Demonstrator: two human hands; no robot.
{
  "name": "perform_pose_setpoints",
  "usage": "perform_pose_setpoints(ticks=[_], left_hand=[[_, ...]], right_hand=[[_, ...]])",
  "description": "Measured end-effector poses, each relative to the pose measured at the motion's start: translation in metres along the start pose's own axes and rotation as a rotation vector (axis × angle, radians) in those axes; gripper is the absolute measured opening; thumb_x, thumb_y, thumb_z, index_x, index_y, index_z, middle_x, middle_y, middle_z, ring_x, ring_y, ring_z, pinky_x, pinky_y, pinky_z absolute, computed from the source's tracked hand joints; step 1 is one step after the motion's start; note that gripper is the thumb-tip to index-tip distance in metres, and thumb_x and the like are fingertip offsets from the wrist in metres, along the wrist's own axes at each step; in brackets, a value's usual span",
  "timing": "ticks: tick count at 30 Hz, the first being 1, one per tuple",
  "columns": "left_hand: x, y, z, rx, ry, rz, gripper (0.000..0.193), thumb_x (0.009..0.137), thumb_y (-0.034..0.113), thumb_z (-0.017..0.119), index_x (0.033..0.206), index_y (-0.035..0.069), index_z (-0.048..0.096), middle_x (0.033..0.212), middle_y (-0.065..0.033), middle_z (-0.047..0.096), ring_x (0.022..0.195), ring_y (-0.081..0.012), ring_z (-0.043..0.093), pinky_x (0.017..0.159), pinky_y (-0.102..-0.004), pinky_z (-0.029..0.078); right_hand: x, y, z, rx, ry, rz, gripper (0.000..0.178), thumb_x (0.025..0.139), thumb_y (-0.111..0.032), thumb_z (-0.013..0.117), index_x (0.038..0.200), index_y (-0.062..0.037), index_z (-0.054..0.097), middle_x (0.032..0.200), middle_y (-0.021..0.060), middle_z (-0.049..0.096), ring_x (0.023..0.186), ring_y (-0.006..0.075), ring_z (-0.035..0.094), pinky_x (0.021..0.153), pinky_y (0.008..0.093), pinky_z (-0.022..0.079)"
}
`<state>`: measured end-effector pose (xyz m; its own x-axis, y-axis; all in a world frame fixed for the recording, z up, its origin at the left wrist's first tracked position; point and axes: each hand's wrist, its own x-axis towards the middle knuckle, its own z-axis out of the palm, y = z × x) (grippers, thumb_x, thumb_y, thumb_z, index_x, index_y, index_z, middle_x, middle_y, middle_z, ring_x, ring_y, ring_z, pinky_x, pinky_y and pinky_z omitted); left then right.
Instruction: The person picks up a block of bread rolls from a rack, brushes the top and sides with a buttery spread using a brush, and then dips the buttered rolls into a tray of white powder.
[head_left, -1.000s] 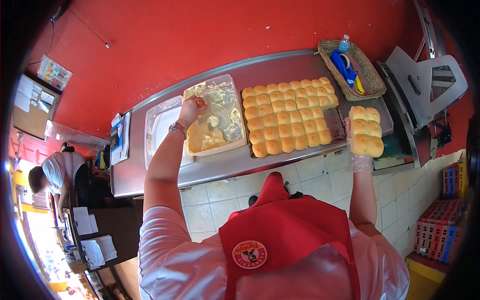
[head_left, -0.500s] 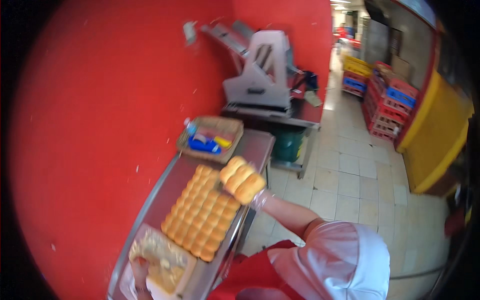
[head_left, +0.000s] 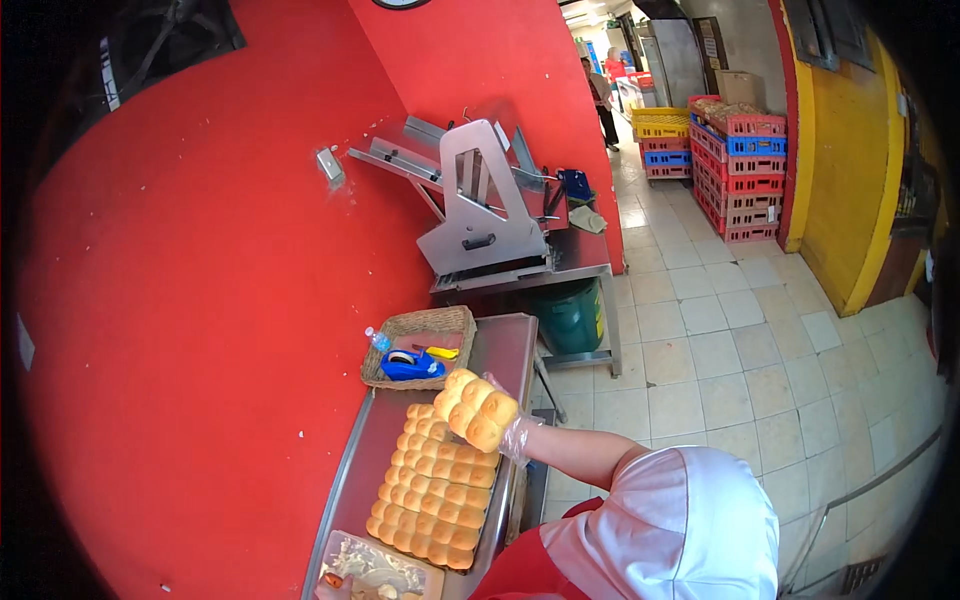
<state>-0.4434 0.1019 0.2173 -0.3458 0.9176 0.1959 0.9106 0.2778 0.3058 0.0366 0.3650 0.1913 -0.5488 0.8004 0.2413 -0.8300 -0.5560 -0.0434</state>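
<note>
My right hand (head_left: 514,437), in a clear plastic glove, holds up a joined block of golden bread rolls (head_left: 477,410). The block hangs tilted just above the table's right edge. Under and left of it lies a larger slab of joined rolls (head_left: 432,490), with a gap at its far right corner. A pale tub (head_left: 436,580) with creamy spread (head_left: 365,565) stands at the near end. My left hand (head_left: 334,585) is at the tub's left side, mostly cut off by the lower edge, so its grip is hidden.
Beyond the rolls, a wicker basket (head_left: 463,325) holds a blue tape dispenser (head_left: 410,366), a yellow-handled cutter (head_left: 440,352) and a small bottle (head_left: 377,339). A metal machine (head_left: 478,215) stands on a farther table. A red wall (head_left: 220,330) borders the left; stacked crates (head_left: 755,165) line the passage.
The view has tilted up and swung left, so the table sits lower and farther right in the picture. My right hand still holds the block of rolls. Less of my left hand shows.
</note>
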Motion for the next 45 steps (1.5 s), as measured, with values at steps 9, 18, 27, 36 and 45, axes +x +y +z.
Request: perform_pose_setpoints(ticks=[9,18,27,36,45], left_hand=[[-0.006,-0.031,0.015,0.401,0.220,0.270,0.032,0.082,0.034,0.074,0.071,0.006,0.067,0.065,-0.0100,0.066,0.059,-0.0266,0.063,0.058,-0.0409,0.050],[-0.047,-0.029,-0.001,0.059,0.193,0.099,0.025,0.078,0.025,0.074,0.067,0.004,0.064,0.061,-0.0107,0.061,0.050,-0.0240,0.056,0.053,-0.0382,0.046],[-0.078,-0.037,-0.011,-0.447,0.327,-0.089,0.023,0.079,0.014,0.076,0.094,-0.002,0.069,0.088,-0.0143,0.073,0.078,-0.0199,0.070,0.069,-0.0347,0.056],[-0.081,-0.037,-0.028,-0.376,0.485,-0.271,0.035,0.077,0.029,0.080,0.073,-0.001,0.063,0.064,-0.0155,0.064,0.055,-0.0246,0.061,0.055,-0.0346,0.049],[-0.063,-0.078,0.011,-0.276,0.269,-0.036,0.027,0.079,0.024,0.077,0.078,0.002,0.061,0.075,-0.0118,0.063,0.065,-0.0276,0.061,0.063,-0.0352,0.050]], right_hand=[[-0.011,0.017,0.034,0.047,-0.082,-0.004,0.068,0.094,-0.064,0.038,0.133,-0.0107,0.051,0.129,0.0180,0.057,0.115,0.0370,0.058,0.099,0.0534,0.046],[-0.002,0.055,0.017,0.022,-0.220,0.057,0.074,0.093,-0.067,0.033,0.138,-0.0103,0.045,0.139,0.0181,0.049,0.127,0.0374,0.048,0.109,0.0534,0.035],[0.012,0.160,-0.033,-1.384,-0.149,-0.272,0.039,0.092,-0.029,0.063,0.125,-0.0094,0.055,0.122,0.0087,0.060,0.112,0.0245,0.057,0.097,0.0442,0.047],[0.029,0.253,0.036,-2.447,-0.520,-0.663,0.032,0.095,-0.028,0.059,0.117,-0.0062,0.063,0.116,0.0116,0.061,0.107,0.0290,0.057,0.094,0.0395,0.046],[0.097,0.287,0.008,-2.681,-0.773,-1.007,0.022,0.083,-0.032,0.066,0.092,-0.0116,0.065,0.089,0.0039,0.060,0.083,0.0270,0.057,0.076,0.0413,0.047]])
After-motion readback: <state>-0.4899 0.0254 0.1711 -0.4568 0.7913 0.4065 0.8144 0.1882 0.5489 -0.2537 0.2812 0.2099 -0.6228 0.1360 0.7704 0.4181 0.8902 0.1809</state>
